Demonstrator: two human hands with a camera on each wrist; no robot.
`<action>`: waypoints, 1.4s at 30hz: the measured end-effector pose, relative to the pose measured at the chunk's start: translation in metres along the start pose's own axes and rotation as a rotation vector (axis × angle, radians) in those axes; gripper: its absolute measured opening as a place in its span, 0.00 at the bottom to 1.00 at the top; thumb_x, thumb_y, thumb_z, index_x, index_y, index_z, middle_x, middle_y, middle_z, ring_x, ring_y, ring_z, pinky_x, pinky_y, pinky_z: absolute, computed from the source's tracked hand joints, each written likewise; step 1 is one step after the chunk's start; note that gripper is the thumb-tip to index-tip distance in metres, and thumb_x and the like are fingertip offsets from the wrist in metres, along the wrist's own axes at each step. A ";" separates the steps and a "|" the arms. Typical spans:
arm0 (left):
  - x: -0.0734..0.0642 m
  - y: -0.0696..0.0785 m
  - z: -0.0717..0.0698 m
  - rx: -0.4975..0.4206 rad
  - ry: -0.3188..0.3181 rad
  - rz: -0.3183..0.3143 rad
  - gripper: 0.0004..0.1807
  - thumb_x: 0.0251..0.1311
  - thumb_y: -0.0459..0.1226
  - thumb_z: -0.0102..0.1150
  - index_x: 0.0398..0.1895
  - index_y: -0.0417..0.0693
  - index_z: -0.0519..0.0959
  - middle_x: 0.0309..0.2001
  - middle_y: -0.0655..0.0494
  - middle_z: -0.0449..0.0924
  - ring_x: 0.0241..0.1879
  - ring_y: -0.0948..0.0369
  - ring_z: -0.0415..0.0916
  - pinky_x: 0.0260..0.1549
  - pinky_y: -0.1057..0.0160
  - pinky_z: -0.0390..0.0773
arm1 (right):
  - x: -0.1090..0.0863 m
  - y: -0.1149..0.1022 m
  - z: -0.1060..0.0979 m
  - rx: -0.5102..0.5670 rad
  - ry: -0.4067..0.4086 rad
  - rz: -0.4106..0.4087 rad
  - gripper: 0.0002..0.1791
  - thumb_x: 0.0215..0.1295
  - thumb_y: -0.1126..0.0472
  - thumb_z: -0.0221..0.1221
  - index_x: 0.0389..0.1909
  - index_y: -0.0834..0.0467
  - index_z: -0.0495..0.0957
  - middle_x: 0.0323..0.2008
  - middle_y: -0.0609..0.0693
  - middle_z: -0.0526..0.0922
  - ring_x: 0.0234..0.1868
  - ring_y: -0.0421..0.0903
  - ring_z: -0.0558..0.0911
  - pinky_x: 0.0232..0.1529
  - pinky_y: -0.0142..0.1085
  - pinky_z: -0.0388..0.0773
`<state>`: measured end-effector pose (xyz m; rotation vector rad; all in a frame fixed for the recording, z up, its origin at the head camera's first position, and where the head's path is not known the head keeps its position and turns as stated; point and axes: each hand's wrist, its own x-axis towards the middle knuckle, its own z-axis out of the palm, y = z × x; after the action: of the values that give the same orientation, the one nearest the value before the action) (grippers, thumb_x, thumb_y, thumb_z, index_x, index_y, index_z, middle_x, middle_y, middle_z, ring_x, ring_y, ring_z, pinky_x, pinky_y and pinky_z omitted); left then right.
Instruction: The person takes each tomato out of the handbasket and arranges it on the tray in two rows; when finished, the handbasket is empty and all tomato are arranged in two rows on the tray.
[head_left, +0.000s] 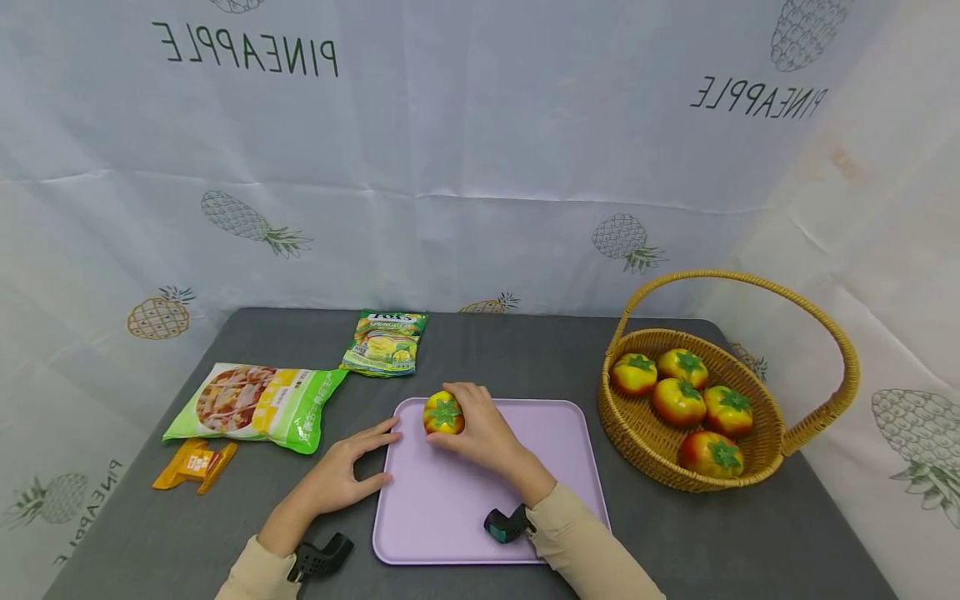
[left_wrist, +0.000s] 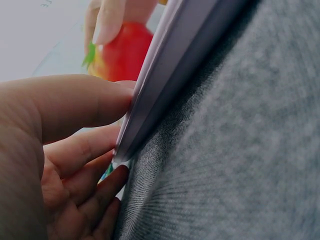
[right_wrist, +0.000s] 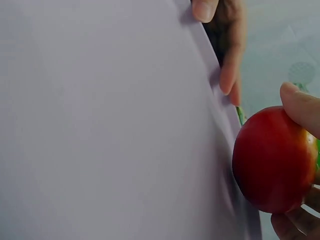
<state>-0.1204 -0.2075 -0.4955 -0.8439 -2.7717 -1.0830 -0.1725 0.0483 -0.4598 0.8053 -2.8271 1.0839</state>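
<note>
My right hand [head_left: 483,429] holds a red-and-yellow persimmon [head_left: 442,414] with a green leafy top, its thumb and fingers around the sides. The fruit is over the far left corner of a lilac tray [head_left: 480,500]. In the right wrist view the persimmon [right_wrist: 272,160] shows its smooth red side close by the tray's rim [right_wrist: 215,90]. My left hand [head_left: 341,475] touches the tray's left edge, thumb and fingers spread along it. From the left wrist, the thumb [left_wrist: 85,100] lies against the rim and the other fingers are beside it.
A wicker basket [head_left: 630,437] with a tall handle holds several more persimmons [head_left: 678,402] on the right. To the left lie a green-and-white food bag [head_left: 258,404] and a small orange packet [head_left: 195,462]. A green-and-yellow candy bag [head_left: 385,343] lies behind the tray on the grey table [head_left: 510,350].
</note>
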 end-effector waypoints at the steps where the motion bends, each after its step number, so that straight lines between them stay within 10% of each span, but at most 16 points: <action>1: 0.000 0.000 0.000 0.001 0.002 0.002 0.29 0.53 0.44 0.66 0.61 0.55 0.74 0.68 0.57 0.66 0.66 0.54 0.65 0.58 0.47 0.70 | 0.002 0.000 0.002 -0.002 -0.001 0.002 0.43 0.50 0.44 0.69 0.64 0.60 0.67 0.59 0.51 0.72 0.57 0.49 0.70 0.53 0.43 0.75; 42: 0.000 0.002 0.000 -0.023 -0.004 -0.015 0.28 0.53 0.44 0.65 0.61 0.55 0.75 0.68 0.55 0.66 0.66 0.51 0.65 0.57 0.43 0.70 | 0.002 -0.011 -0.013 0.002 -0.115 0.041 0.54 0.52 0.40 0.65 0.73 0.58 0.49 0.72 0.56 0.57 0.72 0.54 0.58 0.69 0.49 0.58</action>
<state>-0.1199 -0.2062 -0.4942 -0.8293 -2.7789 -1.1185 -0.1711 0.0486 -0.4434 0.8407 -2.9499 1.0795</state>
